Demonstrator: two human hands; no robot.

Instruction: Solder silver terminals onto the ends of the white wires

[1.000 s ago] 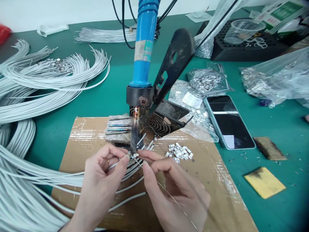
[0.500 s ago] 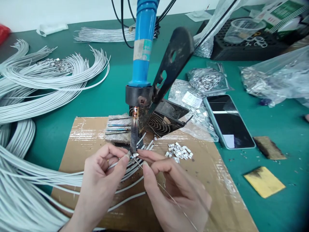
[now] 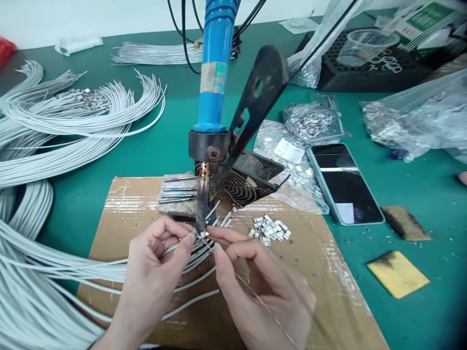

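Under the dark tip of a blue soldering iron [image 3: 215,82], my left hand [image 3: 156,265] pinches the end of a white cable [image 3: 168,250] between thumb and finger. A tiny silvery metal piece [image 3: 203,234] sits at that cable end, touching or right beside the iron's tip. From the right, my right hand [image 3: 262,282] is closed on a thin solder wire [image 3: 268,311], whose end reaches the metal piece. The wire trails back across the palm toward the bottom edge. Exact contact at the tip is partly hidden by fingers.
A black bracket [image 3: 255,104] holds the iron over a cardboard sheet [image 3: 127,204]. Loose metal pieces [image 3: 272,228] lie right of the tip. White cable bundles [image 3: 47,272] fill the left side. A phone [image 3: 345,182], a yellow sponge [image 3: 398,274] and plastic bags [image 3: 416,114] are rightward.
Both hands keep the same grip at the iron's tip. My right hand shifts very slightly left, and the whole view drifts a little with it.
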